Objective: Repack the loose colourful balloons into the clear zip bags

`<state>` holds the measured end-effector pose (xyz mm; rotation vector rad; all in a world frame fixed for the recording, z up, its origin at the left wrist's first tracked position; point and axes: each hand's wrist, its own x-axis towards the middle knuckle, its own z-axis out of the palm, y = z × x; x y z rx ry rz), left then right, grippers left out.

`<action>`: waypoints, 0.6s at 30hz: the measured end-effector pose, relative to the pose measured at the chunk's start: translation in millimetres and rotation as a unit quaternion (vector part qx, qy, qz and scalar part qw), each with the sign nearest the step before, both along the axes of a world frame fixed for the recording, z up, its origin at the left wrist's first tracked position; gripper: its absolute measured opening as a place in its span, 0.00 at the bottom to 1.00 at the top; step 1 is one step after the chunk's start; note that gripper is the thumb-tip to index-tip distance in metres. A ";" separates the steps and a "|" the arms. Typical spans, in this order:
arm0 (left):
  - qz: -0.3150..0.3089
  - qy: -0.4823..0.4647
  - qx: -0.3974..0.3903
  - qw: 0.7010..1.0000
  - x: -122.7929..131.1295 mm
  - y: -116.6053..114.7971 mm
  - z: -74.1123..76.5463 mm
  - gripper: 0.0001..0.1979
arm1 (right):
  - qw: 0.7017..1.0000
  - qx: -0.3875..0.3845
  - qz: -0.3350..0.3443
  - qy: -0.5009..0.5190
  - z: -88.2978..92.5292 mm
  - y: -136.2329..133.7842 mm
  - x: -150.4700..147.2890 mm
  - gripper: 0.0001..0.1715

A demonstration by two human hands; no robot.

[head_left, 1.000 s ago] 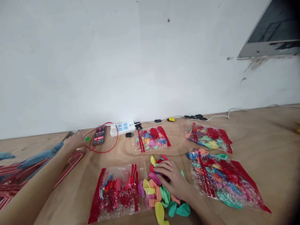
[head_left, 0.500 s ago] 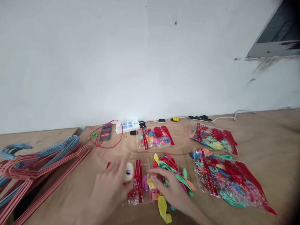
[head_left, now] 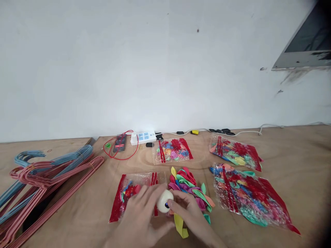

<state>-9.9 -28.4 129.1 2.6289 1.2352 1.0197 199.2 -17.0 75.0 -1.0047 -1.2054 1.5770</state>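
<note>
Both hands, left (head_left: pixel 138 220) and right (head_left: pixel 192 215), now clasp the white gadget (head_left: pixel 164 201)

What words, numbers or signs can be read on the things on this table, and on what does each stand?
No text is readable.
The phone: screen is blurred, so unreadable.
The white power strip: any markings are too small to read.
The clear balloon bag: no readable print.

Hands: white rounded object (head_left: pixel 165 201) is held between left hand (head_left: pixel 138 217) and right hand (head_left: pixel 190 213) | Beside: loose balloons (head_left: pixel 188 186) are heaped by right hand | Under left hand: red-edged plastic bag (head_left: pixel 131 189) is partly covered
</note>
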 end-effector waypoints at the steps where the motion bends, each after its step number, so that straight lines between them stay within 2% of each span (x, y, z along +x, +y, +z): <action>1: 0.007 -0.045 -0.043 0.998 -3.4 1.7 -1.1 0.32 | 1.000 -0.008 -0.007 0.007 1.3 -0.9 1.3 0.30; 4: 0.018 -0.147 -0.183 0.972 -11.2 7.7 -10.3 0.15 | 0.999 -0.019 -0.035 0.031 -1.7 -3.2 2.3 0.32; 5: 0.017 -0.166 -0.223 0.960 -12.3 9.4 -14.5 0.12 | 0.998 -0.018 -0.046 0.038 -5.1 -3.7 1.3 0.32; 8: 0.028 -0.212 -0.302 0.929 -10.4 12.3 -24.5 0.16 | 0.995 -0.013 -0.076 0.059 -17.8 -4.1 -4.1 0.33; 11: 0.046 -0.266 -0.344 0.899 -3.2 13.0 -26.1 0.23 | 0.994 -0.015 -0.088 0.068 -24.8 -4.0 -9.3 0.33; 15: 0.085 -0.319 -0.367 0.870 7.9 13.7 -23.7 0.29 | 0.991 -0.006 -0.106 0.078 -18.3 -4.3 -11.5 0.30; 18: 0.089 -0.341 -0.377 0.856 12.3 16.1 -26.2 0.32 | 0.991 0.009 -0.108 0.076 -11.7 -4.3 -11.4 0.31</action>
